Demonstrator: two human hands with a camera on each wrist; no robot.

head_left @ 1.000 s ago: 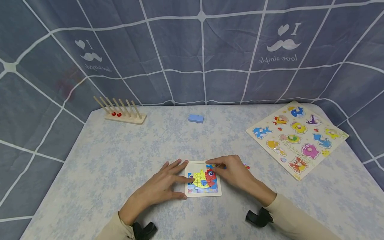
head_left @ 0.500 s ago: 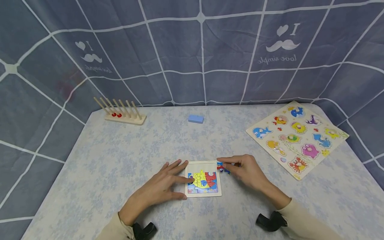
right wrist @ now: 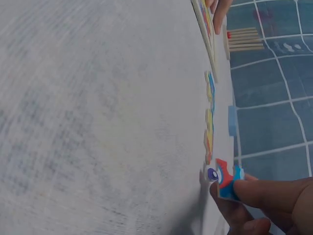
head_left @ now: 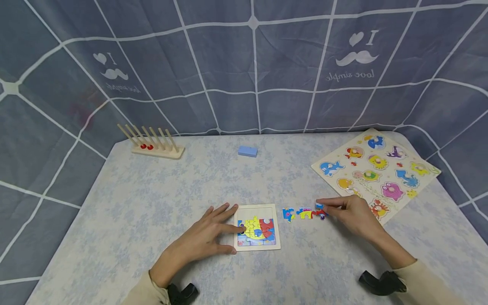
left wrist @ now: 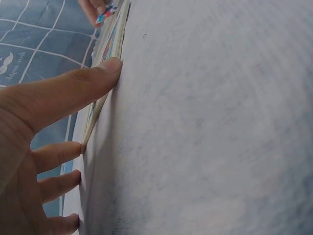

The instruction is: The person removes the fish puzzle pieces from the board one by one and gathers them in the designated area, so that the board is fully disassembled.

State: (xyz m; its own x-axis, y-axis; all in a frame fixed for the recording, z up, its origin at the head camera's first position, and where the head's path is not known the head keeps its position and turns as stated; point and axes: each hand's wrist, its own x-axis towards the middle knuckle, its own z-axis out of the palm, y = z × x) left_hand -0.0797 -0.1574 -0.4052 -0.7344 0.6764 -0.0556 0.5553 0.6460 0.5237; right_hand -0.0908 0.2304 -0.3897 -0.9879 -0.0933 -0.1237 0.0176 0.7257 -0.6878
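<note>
A small wooden jigsaw tray [head_left: 278, 231] lies flat at the middle front, its lower part filled with interlocked yellow, red and blue pieces; its upper strip shows bare. My left hand [head_left: 200, 237] is spread at the tray's left side, the index fingertip on the pieces and the thumb [left wrist: 110, 68] against the near edge. Right of the tray, my right hand [head_left: 354, 214] pinches a red and blue jigsaw piece [right wrist: 227, 182] with a printed eye, tilted just above the table. Loose pieces lie between: a blue one [head_left: 288, 214] and a yellow one [head_left: 305, 213], with red beside it.
A peg puzzle board [head_left: 339, 180] with sea animals lies at the right, near my right hand. A blue block [head_left: 248, 151] sits at the back. A wooden rod stand [head_left: 160, 151] with red beads is at the back left. A curtain [head_left: 228, 63] hangs behind the table.
My right hand has lifted the eye piece out of the tray's upper right and carried it right, past the loose pieces, which have come into sight. My left hand has stayed put.
</note>
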